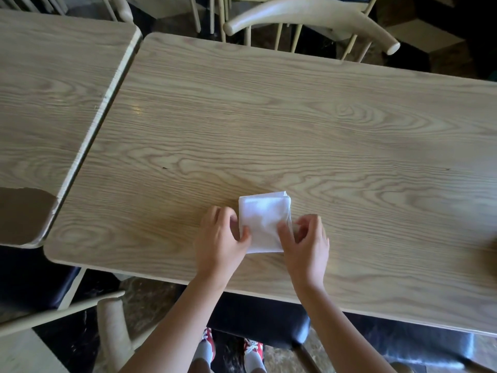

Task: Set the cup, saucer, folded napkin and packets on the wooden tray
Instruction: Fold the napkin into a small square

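Folded napkin (265,220): white, roughly square, flat on the tabletop (295,125) near the front edge, stacked layers showing at the far right corner.

Left hand (223,238): at the napkin's left edge; fingers (227,215) curled, thumb lying on the cloth, pinching that edge.

Right hand (306,242): at the napkin's lower right corner; fingers (313,222) curled beside the right edge, thumb pressed on top of the cloth, pinching it.

Tabletop: light wood-grain laminate, rounded corners, small dark mark left of centre.

Second table (53,90): same finish, to the left, set apart by a narrow gap; worn brown patch at its near corner.

Chair (309,14): pale wood, curved top rail with spindles, behind the far edge.

Chair arm (113,324): pale wood, lower left, below the front edge.

Seat cushion (258,319): dark, under the front edge.

Shoes (252,348): red and white with white laces, on the dark mottled floor between the forearms.
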